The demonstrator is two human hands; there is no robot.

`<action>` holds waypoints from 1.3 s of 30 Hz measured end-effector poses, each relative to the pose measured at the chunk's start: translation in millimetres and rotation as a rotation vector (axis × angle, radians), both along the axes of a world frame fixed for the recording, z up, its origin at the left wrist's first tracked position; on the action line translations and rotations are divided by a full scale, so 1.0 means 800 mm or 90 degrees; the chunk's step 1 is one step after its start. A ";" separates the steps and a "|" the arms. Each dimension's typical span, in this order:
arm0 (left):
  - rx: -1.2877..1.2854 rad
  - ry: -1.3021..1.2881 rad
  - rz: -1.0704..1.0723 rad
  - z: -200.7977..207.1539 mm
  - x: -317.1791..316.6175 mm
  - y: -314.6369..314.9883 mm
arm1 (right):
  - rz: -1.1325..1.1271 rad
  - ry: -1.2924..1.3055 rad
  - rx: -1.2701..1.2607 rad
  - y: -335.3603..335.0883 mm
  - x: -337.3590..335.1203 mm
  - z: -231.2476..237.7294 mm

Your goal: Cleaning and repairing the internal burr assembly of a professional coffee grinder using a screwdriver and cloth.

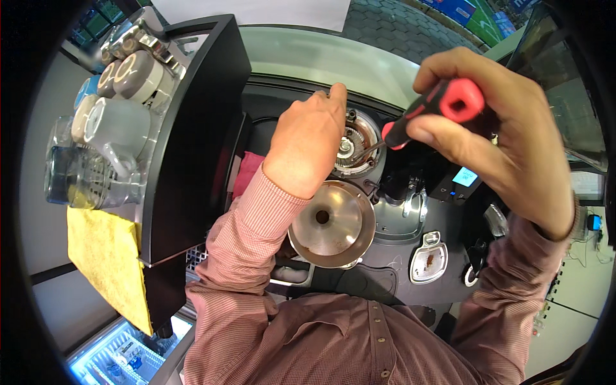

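My right hand (513, 135) is closed round the red and black handle of a screwdriver (410, 117). The thin shaft slants down to the left, its tip at the burr of an opened coffee grinder (367, 131). Inside the grinder's round metal chamber I see a toothed ring with brown grounds. My left hand (311, 138) lies over the chamber's left side, back upward. One finger points away from me, while the others curl down out of sight; what they grip, if anything, is hidden. Below the grinder sits a steel funnel-shaped bowl (340, 234) with a dark central hole.
Left stands a black machine (192, 135) topped with cups (122, 125), glasses and a yellow cloth (106, 256). A pink cloth (246, 173) lies beside it. On the right are a lit display (465, 176) and a small metal tray (428, 263) with brown residue.
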State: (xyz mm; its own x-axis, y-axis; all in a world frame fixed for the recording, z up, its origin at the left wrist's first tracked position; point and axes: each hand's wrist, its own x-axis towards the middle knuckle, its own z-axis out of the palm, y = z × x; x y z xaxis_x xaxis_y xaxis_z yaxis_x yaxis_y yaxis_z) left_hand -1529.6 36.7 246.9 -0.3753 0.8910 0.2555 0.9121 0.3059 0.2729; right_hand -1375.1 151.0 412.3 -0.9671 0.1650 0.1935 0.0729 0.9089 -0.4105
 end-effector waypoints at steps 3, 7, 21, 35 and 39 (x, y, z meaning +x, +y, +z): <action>0.005 -0.004 -0.020 0.000 -0.001 0.007 | 0.062 -0.103 0.128 0.020 0.000 0.041; -0.073 -0.050 0.012 -0.001 -0.009 -0.006 | 0.140 -0.161 0.201 0.027 -0.019 0.025; 0.024 -0.013 0.007 -0.007 -0.001 0.001 | 0.175 -0.287 0.251 0.024 -0.039 0.030; -0.053 -0.055 0.040 -0.002 0.004 0.008 | 0.266 -0.231 0.336 0.016 -0.026 0.031; -0.040 -0.058 0.025 0.000 0.001 0.006 | 0.263 -0.228 0.359 0.000 -0.028 0.036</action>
State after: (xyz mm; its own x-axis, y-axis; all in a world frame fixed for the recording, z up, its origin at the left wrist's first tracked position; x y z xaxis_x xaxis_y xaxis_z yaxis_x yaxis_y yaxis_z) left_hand -1529.2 41.2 246.6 -0.4293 0.8885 0.1622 0.8714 0.3602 0.3330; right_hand -1397.1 151.3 440.9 -0.9480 -0.2517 -0.1946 -0.2754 0.9555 0.1059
